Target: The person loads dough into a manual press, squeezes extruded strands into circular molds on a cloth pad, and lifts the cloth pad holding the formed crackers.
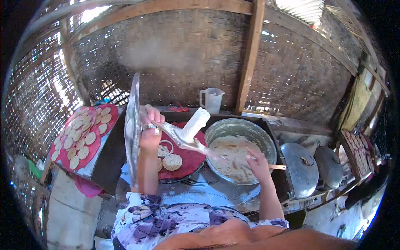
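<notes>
My left hand (pixel 151 118) is closed on a shiny metal tool (pixel 175 132), whose arm slants down to the right and carries a white, batter-coated cylinder (pixel 195 126). A long plate-like metal piece (pixel 133 121) stands upright just left of that hand. My right hand (pixel 257 163) is over the large metal basin (pixel 271 143) of pale batter (pixel 229 156), its fingers bent near the batter; whether they hold anything is unclear. Between the hands, a red round mat (pixel 189 160) bears pale lattice-patterned discs (pixel 172 162) and a thin ring (pixel 166 146).
At the left, pink-red mats (pixel 92 156) carry several pale discs. A clear pitcher (pixel 213 100) stands behind the basin. Two metal lids (pixel 298 168) (pixel 329 164) sit at the right, with another rack of discs (pixel 356 150) beyond. A woven wall (pixel 175 54) rises behind.
</notes>
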### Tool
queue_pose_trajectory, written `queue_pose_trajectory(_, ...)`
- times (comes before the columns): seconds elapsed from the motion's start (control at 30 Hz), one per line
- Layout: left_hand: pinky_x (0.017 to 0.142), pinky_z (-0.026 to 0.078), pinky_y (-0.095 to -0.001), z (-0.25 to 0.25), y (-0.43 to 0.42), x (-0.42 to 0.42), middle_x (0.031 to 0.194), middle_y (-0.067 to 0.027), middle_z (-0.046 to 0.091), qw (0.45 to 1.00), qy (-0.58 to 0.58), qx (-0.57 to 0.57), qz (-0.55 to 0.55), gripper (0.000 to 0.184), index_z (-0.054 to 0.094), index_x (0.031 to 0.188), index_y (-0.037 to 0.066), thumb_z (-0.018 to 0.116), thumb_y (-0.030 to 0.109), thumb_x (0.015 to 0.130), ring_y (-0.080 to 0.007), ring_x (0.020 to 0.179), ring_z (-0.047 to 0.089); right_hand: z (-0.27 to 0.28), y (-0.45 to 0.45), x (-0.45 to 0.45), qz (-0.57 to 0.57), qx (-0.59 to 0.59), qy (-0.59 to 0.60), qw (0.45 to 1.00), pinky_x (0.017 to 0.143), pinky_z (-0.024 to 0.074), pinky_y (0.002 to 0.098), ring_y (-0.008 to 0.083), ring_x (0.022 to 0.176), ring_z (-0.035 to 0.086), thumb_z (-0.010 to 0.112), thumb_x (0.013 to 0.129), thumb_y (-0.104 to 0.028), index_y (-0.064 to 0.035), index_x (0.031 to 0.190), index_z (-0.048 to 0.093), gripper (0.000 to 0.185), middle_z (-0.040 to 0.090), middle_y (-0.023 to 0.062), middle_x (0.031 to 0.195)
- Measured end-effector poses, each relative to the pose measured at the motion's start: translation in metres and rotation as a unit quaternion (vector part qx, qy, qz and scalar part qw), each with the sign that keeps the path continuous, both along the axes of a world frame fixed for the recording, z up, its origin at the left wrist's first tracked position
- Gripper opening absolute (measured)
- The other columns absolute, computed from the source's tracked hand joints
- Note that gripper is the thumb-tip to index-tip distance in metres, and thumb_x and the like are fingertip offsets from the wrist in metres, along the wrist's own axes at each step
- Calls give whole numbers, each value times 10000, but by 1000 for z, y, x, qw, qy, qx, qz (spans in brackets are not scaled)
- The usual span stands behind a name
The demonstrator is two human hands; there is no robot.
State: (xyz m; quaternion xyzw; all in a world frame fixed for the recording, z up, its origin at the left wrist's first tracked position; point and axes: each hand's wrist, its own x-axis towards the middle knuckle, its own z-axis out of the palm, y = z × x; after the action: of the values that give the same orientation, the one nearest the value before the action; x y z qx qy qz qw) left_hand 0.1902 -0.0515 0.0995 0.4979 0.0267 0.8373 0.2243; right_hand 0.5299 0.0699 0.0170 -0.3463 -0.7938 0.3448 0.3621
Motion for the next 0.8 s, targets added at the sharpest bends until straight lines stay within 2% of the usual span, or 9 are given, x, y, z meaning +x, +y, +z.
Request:
queue_pose_trajectory(0.17,613,349,-263,-3,-2,5,776,4,381,977,-19,58,-204,237,506,708,160,684,115,560,-128,705,390,40,-81,-99,447,-402,197,775,861,413,387,275,1007,528,233,659,-814,-23,1336,276,1042,422,182,1266)
queue_pose_trajectory(0.27,591,363,-253,-2,-7,11,733,29,364,959,51,43,-275,263,515,626,166,767,106,584,-104,646,395,34,-109,-137,565,-570,275,530,434,470,318,262,558,578,220,662,-822,-52,1273,361,993,514,273,1104)
queue_pose_trajectory(0.37,784,472,-380,7,-39,2,1171,-123,499,988,100,-120,-6,501,499,1102,124,748,209,676,-273,1006,525,36,-110,-145,522,-618,281,517,224,268,226,161,282,376,283,759,-727,-82,1230,397,806,542,288,994)
queue_pose_trajectory(0.43,1000,337,-364,-6,-36,-23,1336,-178,351,953,98,-281,59,474,310,1296,40,459,237,892,-284,1217,375,33,-102,-136,480,-535,335,610,243,276,196,119,315,388,383,698,-755,-54,1254,351,896,533,267,1004)
queue_pose_trajectory(0.5,1014,303,-354,-43,-45,-55,1331,-163,369,851,436,-231,183,508,296,1308,51,477,251,878,-259,1221,374,61,-108,-134,357,-419,318,772,262,285,185,99,341,398,428,664,-762,-40,1295,297,968,546,247,976)
queue_pose_trajectory(0.57,1052,209,-354,-59,-50,-57,1282,-121,438,894,366,-256,21,487,426,1219,44,579,258,809,-223,1161,444,46,-75,-133,436,-427,236,756,290,303,177,91,399,439,493,665,-724,-45,1339,217,996,528,234,1051)
queue_pose_trajectory(0.7,1072,146,-346,-59,-63,-60,1189,-67,532,843,423,-319,97,478,493,1170,44,556,365,822,-174,1115,483,74,-100,-165,246,-157,218,931,449,450,218,176,691,599,575,812,-287,-97,1381,190,713,402,180,1266)
queue_pose_trajectory(0.77,1045,226,-353,-79,-44,-77,1198,-80,523,784,-89,-391,-474,540,480,1186,30,436,458,860,-186,1116,478,73,-97,-181,217,37,149,964,576,493,298,259,869,577,610,775,-227,-133,1381,202,737,391,194,1268)
queue_pose_trajectory(0.8,1030,247,-358,-89,-40,-84,1183,-81,528,831,7,-402,-385,527,483,1169,37,427,461,862,-191,1102,483,75,-97,-187,207,121,108,965,631,499,331,290,932,559,625,758,-209,-138,1378,211,749,388,200,1265)
